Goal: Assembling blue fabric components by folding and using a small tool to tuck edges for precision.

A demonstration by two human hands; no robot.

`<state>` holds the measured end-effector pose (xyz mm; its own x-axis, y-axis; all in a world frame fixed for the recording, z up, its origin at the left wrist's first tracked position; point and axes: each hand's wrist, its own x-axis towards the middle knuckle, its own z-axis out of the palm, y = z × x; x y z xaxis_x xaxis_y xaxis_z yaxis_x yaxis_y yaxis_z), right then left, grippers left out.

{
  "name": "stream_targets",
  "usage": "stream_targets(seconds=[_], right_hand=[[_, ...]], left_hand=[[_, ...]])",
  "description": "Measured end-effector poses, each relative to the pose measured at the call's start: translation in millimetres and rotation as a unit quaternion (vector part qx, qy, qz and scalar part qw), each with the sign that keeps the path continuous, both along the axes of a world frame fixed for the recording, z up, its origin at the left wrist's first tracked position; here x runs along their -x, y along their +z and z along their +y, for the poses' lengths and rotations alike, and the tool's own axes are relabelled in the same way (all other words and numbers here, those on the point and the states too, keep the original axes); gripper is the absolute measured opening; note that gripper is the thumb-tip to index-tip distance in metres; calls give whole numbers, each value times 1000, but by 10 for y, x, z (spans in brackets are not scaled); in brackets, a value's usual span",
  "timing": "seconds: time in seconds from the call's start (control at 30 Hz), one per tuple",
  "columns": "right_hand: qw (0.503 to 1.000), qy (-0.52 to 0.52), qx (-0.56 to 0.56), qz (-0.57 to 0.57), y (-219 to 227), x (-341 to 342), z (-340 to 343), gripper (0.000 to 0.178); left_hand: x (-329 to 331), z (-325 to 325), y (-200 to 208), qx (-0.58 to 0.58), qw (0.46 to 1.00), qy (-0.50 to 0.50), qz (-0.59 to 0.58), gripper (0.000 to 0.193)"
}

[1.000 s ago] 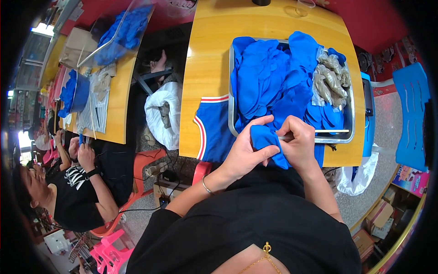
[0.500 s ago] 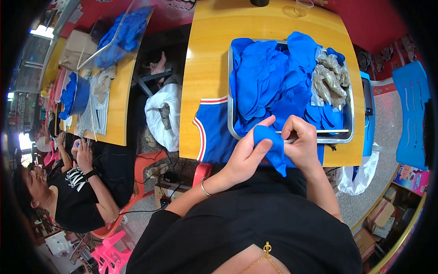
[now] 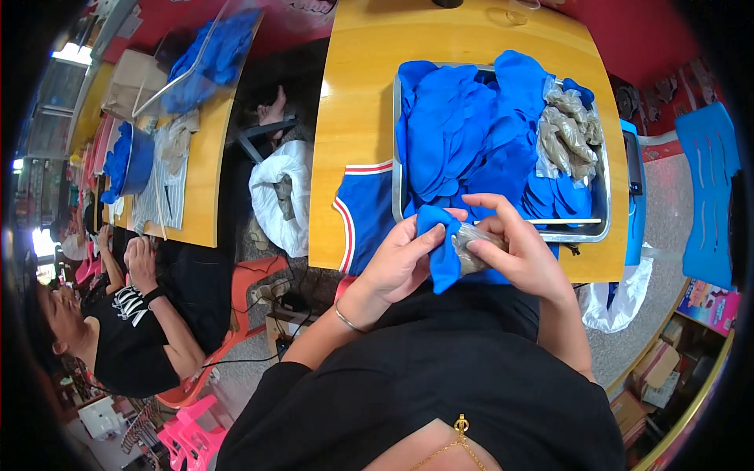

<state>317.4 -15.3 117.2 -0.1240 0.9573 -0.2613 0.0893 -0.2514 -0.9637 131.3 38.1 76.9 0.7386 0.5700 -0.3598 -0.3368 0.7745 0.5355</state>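
My left hand grips a small blue fabric piece between thumb and fingers, above my lap at the table's near edge. A clear plastic bag with greyish-brown filling is pinched in my right hand, its end against the blue fabric; whether part of it is inside I cannot tell. Just beyond my hands stands a metal tray. It holds a heap of blue fabric pieces and, at its right, several similar filled bags. A thin pale stick lies along its near side.
A blue garment with red-white trim lies under the tray's left side on the yellow table. White sacks stand on the floor. Another person sits at a second table on the left. A blue chair is at right.
Both hands have shifted; the blue fabric has moved slightly left and turned. The filled bag now shows plainly in my right hand, whose fingers have spread along it. The other person's hands moved slightly.
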Motion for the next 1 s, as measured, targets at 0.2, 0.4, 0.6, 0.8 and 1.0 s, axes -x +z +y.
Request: stream_targets(seconds=[0.2,0.4,0.6,0.8,1.0], right_hand=[[956,-9,87,281,-31,48,-31,61],[885,10,30,464,-54,68,-138,66],[953,-38,-273,-126,-87,50,-39,28],[938,-95,-274,-191,-49,200,-33,14],[947,-55,-177,-264,-87,197,-193,18]], left_hand=[[115,38,-83,108,976,-31,-185,42],[103,17,-111,208,944,-20,-254,47],[129,-69,-187,215,942,-119,-228,40],[177,-78,-191,-43,980,-190,33,34],[322,-90,15,-533,794,-20,290,29]])
